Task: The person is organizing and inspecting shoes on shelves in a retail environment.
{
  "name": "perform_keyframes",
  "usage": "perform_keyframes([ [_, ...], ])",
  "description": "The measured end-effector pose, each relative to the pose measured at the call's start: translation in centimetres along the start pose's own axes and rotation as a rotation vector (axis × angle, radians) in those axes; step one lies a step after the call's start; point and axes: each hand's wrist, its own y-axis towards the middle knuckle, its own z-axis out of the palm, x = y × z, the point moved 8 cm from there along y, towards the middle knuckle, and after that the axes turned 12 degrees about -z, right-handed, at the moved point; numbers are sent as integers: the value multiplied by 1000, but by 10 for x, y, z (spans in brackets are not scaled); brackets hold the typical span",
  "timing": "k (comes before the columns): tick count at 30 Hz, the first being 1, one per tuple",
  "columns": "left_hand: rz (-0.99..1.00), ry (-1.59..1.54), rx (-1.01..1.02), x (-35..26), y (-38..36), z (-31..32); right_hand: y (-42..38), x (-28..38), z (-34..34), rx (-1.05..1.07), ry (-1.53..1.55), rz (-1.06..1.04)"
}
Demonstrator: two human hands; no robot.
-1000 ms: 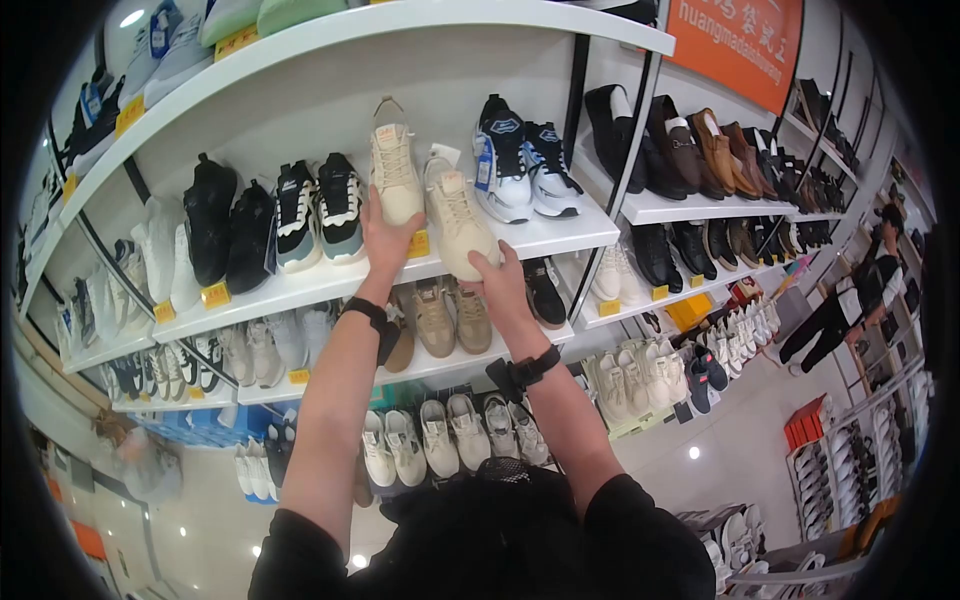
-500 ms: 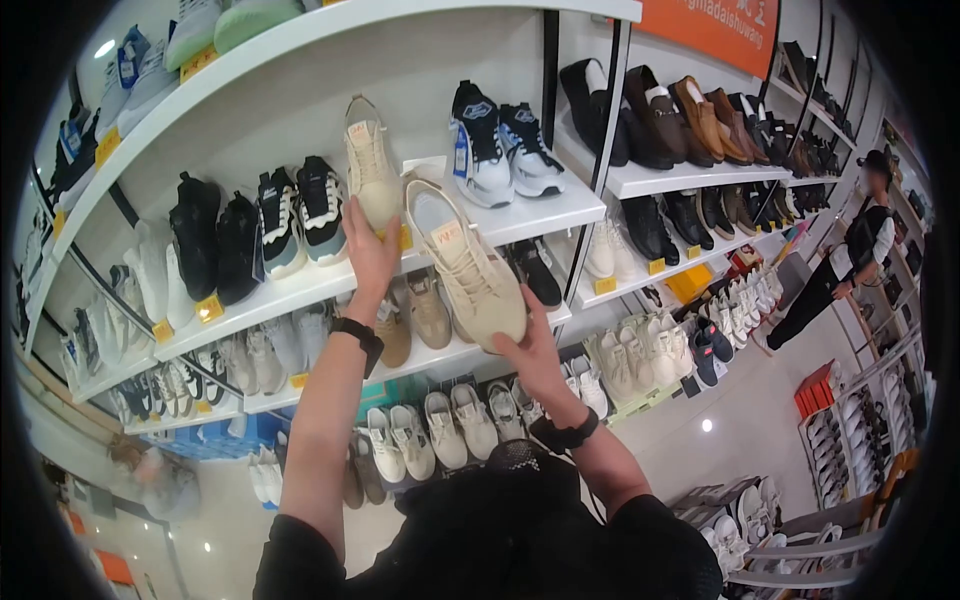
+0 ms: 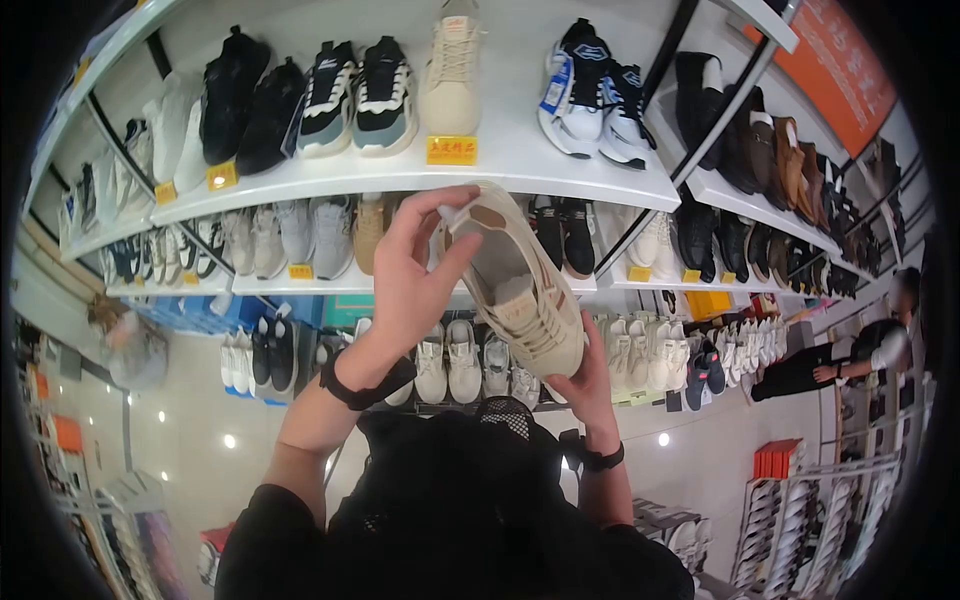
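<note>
White shelves (image 3: 560, 165) crowded with footwear fill a shoe shop as a person holds a beige sneaker (image 3: 520, 290) at chest height, off the display. The left hand (image 3: 405, 290) pinches its heel collar, fingers closed on the rim; the right hand (image 3: 585, 375) cups the toe from below. Its mate (image 3: 450, 70) stands on the shelf above a yellow price tag (image 3: 451, 150). The sneaker appears mid-inspection, not reshelved. Another person (image 3: 850, 350) stands at far right.
</note>
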Motion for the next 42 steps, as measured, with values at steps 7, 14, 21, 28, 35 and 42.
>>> perform_keyframes([
  [7, 177, 127, 92, -33, -34, -8, 6, 4, 14, 126, -448, -2],
  [14, 216, 248, 300, -55, -44, -22, -1, 15, 13, 105, -462, -96],
  [21, 174, 271, 601, -67, -38, -37, -15, 11, 11, 82, -452, -139],
  [28, 192, 249, 663, -68, -39, -37, -21, 9, 8, 67, -447, -137],
  [35, 191, 234, 646, -64, -39, -37, -25, 11, 4, 28, -461, -111],
  [42, 230, 269, 641, -65, -38, -33, -25, 12, 2, 53, -508, -148],
])
